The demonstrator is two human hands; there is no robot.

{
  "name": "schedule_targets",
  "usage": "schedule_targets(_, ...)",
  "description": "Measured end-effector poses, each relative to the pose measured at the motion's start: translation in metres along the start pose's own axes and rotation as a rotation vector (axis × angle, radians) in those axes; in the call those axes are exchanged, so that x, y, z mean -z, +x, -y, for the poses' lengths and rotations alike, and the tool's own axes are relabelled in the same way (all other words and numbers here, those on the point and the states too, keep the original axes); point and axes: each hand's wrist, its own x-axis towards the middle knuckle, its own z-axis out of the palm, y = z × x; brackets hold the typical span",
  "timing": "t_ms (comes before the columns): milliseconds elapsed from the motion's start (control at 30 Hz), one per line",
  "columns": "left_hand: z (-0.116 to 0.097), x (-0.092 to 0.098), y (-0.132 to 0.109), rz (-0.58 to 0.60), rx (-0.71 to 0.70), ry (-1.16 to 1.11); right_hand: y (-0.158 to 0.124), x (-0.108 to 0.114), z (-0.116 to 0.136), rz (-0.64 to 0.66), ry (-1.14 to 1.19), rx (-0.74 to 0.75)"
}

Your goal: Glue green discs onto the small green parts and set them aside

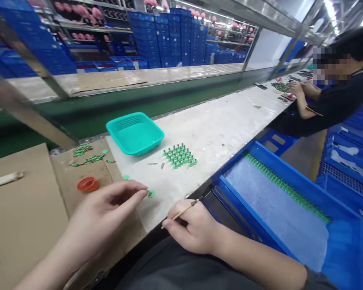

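Note:
My left hand (109, 213) pinches a small green round piece (151, 194) with a short stem, low over the white table edge. A thin paintbrush (183, 212) with a light wooden handle and dark tip lies across the fingers of my right hand (196, 227), which is closed on it. Beyond my hands, a cluster of similar green pieces with dark upright stems (180, 156) stands in rows on the white surface. A small orange-red cup (88, 184) is to the left of my left hand, its contents not clear. Loose green pieces (89, 160) lie behind the cup.
A turquoise basin (136, 135) stands behind the rows. To my right, a blue tray (260, 249) holds a line of green pieces (287, 187) along its far side. Cardboard (24, 217) covers the left. A co-worker (341, 92) sits farther along the bench; stacked blue crates (169, 38) stand behind.

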Motion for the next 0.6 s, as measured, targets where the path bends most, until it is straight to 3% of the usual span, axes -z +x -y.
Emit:
schedule_targets(100, -0.031, -0.039, 0.05, 0.052, -0.309, 0.19, -0.021, 0.034, 0.01, -0.084, -0.028, -0.097)
schedule_targets(267, -0.04, -0.091, 0.096, 0.042, -0.422, 0.269, -0.038, 0.07, 0.013, -0.201, -0.077, -0.263)
schedule_targets(400, -0.036, -0.103, 0.105, 0.022, -0.422, 0.297, -0.045, 0.081, 0.006, -0.243, -0.079, -0.329)
schedule_targets(600, -0.042, -0.104, 0.101, 0.017, -0.323, 0.202, -0.043, 0.085, 0.001, -0.203, -0.028, -0.391)
